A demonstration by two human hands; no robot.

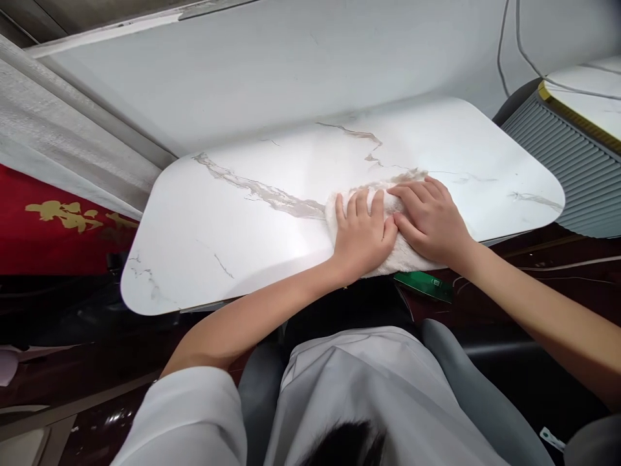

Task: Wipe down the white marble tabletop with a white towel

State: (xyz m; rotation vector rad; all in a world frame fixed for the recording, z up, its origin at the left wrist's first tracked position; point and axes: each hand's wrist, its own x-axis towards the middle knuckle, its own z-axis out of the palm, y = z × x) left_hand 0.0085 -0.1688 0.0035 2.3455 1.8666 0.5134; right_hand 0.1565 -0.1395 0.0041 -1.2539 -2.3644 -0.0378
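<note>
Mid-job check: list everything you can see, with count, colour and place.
cloth: 1, off-white, on the tabletop under both hands
tabletop: 1, white with grey-brown veins, centre
wall panel: 1, pale grey, behind the tabletop
curtain: 1, grey-white, left
red fabric: 1, red with gold pattern, below the curtain
cables: at least 2, grey, upper right
ribbed panel: 1, grey, right
green object: 1, green, below the near edge
left hand: 1, bare, on the cloth
right hand: 1, bare, on the cloth
shirt: 1, white, bottom

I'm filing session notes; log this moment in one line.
left hand: on cloth | right hand: on cloth | cloth: on table, near edge
</note>
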